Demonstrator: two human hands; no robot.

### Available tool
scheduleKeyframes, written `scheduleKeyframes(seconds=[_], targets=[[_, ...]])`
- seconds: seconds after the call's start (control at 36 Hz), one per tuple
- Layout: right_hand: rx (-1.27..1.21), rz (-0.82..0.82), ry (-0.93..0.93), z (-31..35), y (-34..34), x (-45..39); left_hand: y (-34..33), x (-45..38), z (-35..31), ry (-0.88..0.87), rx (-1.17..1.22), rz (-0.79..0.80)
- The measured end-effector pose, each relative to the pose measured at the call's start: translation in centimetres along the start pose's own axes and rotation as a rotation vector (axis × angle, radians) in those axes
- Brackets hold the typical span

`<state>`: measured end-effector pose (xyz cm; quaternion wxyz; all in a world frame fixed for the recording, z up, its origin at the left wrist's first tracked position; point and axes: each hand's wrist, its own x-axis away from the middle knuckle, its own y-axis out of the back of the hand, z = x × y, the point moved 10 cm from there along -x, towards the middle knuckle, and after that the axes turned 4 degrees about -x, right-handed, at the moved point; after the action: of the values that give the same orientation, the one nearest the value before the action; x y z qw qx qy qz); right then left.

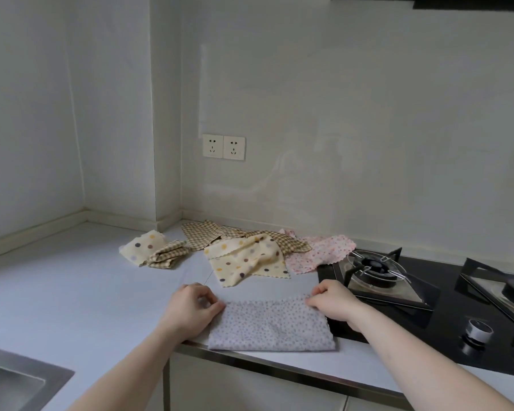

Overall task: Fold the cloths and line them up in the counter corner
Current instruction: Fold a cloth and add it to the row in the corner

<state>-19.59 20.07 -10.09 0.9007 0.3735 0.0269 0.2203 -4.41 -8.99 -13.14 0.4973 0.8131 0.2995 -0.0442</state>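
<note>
A grey dotted cloth [269, 327] lies folded in half near the counter's front edge. My left hand [192, 310] pinches its far left corner and my right hand [336, 301] pinches its far right corner. Behind it lies a loose pile: a cream polka-dot cloth [247, 259], a brown checked cloth [217, 234] and a pink floral cloth [321, 253]. Left of the pile sits another cream polka-dot cloth [143, 246] with a crumpled brown checked cloth [168, 256] on its right side.
A black glass gas hob [445, 318] with two burners and knobs fills the counter's right part, touching the grey cloth's right edge. A steel sink [15, 378] is at the lower left. Two wall sockets [223, 146] sit above the counter [72, 292] near the wall corner.
</note>
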Motion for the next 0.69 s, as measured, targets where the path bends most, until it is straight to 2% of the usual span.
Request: scheduleKeyframes(seconds=[0.28,0.44,0.69], targets=[[-0.156,0.016,0.009,5.7,-0.2,0.9,0.0,0.1,-0.2,0.055,0.042,0.045],[-0.253,0.134,0.018,9.1,-4.0,1.6,0.5,0.1,0.2,0.129,0.185,0.046],[-0.284,0.177,0.015,11.1,-9.8,2.6,0.1,0.2,0.7,0.154,0.287,0.082]])
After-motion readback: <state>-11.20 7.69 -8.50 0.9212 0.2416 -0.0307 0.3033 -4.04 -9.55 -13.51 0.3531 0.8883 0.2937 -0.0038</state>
